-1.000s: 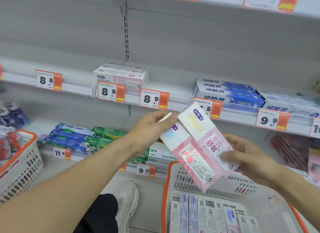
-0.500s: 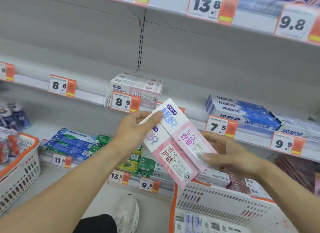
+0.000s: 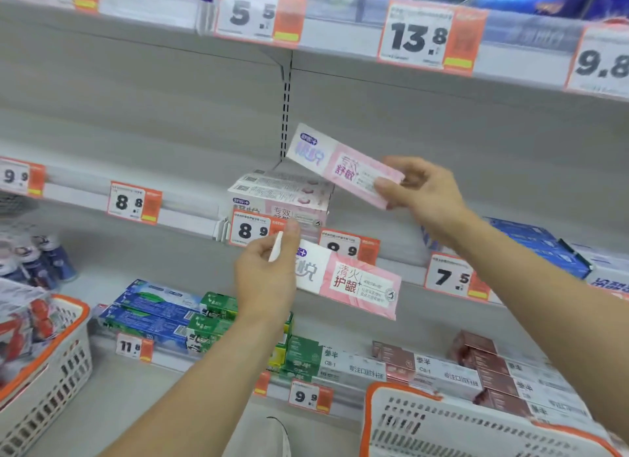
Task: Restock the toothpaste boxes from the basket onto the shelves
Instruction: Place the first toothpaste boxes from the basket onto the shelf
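Note:
My right hand (image 3: 420, 188) grips one pink-and-white toothpaste box (image 3: 337, 165) by its right end, held tilted in the air just above and right of a stack of the same boxes (image 3: 282, 194) on the middle shelf (image 3: 190, 215). My left hand (image 3: 267, 276) holds a second pink-and-white toothpaste box (image 3: 354, 281) by its left end, lower down, in front of the shelf's price tags. The white basket with an orange rim (image 3: 442, 422) is at the bottom right; its contents are out of frame.
Blue toothpaste boxes (image 3: 541, 245) lie on the middle shelf at right. Blue, green, white and dark red boxes (image 3: 306, 354) fill the lower shelf. A second basket (image 3: 44, 371) with packets stands at left. Orange price tags (image 3: 134, 201) line the shelf edges.
The two boxes, held together before, have separated: my right hand lifted one up toward the shelf stack, my left kept the other lower. The view tilted upward.

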Demonstrator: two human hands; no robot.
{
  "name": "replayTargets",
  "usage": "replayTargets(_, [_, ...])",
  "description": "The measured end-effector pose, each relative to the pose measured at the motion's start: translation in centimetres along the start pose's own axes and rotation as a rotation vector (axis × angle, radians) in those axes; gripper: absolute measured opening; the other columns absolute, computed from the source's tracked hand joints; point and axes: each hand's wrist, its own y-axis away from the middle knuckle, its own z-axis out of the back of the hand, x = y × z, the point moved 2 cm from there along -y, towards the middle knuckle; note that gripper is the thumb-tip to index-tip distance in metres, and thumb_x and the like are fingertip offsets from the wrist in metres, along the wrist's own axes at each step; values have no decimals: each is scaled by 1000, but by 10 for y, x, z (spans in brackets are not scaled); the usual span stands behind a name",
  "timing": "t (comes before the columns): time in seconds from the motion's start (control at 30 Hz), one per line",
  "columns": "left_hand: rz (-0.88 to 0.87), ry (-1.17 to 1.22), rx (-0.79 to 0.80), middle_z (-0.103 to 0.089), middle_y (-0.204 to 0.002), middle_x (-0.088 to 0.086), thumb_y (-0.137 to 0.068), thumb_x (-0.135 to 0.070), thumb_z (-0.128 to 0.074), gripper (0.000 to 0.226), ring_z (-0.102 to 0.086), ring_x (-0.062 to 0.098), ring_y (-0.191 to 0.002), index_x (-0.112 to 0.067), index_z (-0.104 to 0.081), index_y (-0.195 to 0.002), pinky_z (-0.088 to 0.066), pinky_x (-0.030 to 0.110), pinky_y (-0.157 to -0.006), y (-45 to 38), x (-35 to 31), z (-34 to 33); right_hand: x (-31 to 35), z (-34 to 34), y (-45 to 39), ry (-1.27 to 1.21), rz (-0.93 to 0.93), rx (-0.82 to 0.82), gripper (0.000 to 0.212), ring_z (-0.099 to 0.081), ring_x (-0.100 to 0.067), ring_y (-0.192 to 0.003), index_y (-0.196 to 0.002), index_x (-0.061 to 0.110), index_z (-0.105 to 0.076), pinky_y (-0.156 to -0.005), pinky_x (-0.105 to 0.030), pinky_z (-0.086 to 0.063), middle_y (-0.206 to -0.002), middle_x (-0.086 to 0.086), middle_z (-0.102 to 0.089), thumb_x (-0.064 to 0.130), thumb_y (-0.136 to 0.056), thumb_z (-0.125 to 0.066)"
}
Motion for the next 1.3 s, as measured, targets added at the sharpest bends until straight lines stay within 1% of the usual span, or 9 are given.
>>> replayTargets(0.2, [-6,-4,-6,-75,-90,4,-71,-74,-63,65,-70,21,-85,-16,-68,-100,-51,31,-71,-9,1,-8,-8,-41,-73,110,48,35,37,-65,-18,-79,-114,18,-68,-59,-21,-54,-104,-8,-71,6,-81,-81])
replayTargets(0.43, [-22,-28,17,-74,-94,0,-74,-67,-62,55,-69,14,-91,-20,-66,-102,-52,21,-72,1,2,-7,-42,-71,-123,181,-13,-15,43,-64,-15,-97,-119,20,-68,-88,-25,-56,-117,-1,-65,3,-81,-79])
replayTargets(0.53, [-7,-14,2,-74,-94,0,-74,-69,-61,56,-70,17,-92,-21,-66,-102,-53,28,-77,0,2,-9,-54,-67,-139,182,-56,87,43,-61,-17,-98,-121,14,-67,-78,-19,-57,-116,-5,-62,-3,-82,-76])
replayTargets(0.63, [4,-1,-22,-74,-89,2,-79,-62,-62,45,-67,12,-78,-22,-65,-99,-47,16,-59,-4,1,-12,-70,-69,-140,108,-227,257,41,-64,-18,-92,-122,14,-64,-59,-17,-53,-119,-10,-62,-4,-86,-71])
replayTargets(0.83, [-10,8,-8,-74,-86,8,-82,-58,-63,42,-61,10,-66,-19,-65,-97,-45,12,-49,-4,-2,-18,-76,-73,-133,51,-378,325,23,-67,-20,-93,-117,9,-66,-71,-28,-56,-114,-9,-72,8,-94,-66])
replayTargets(1.03, [-4,16,-13,-75,-90,5,-80,-63,-63,47,-69,15,-80,-20,-67,-98,-53,26,-69,-5,-6,-11,-33,-46,-102,358,-54,156,8,-67,-10,-90,-98,21,-70,-76,-32,-59,-106,2,-71,26,-96,-64])
replayTargets(1.13, [59,88,43,-77,-91,5,-77,-63,-63,55,-72,20,-85,-14,-70,-101,-55,35,-78,-3,-10,-6,2,-29,-52,315,-102,548,31,-71,-19,-96,-114,9,-67,-86,-40,-55,-109,-8,-73,35,-96,-62])
replayTargets(1.23, [98,185,88,-78,-86,6,-88,-53,-60,44,-70,17,-73,-11,-70,-95,-54,28,-67,1,-15,-5,21,-4,-1,412,-219,1004,45,-69,-28,-108,-128,14,-62,-95,-39,-56,-119,-9,-72,33,-88,-72])
replayTargets(1.3, [103,208,94,-77,-83,5,-91,-53,-58,42,-68,15,-68,-12,-69,-92,-52,24,-61,3,-19,-7,23,9,19,390,-252,1054,49,-68,-30,-112,-131,16,-60,-98,-41,-54,-122,-10,-71,22,-85,-77])
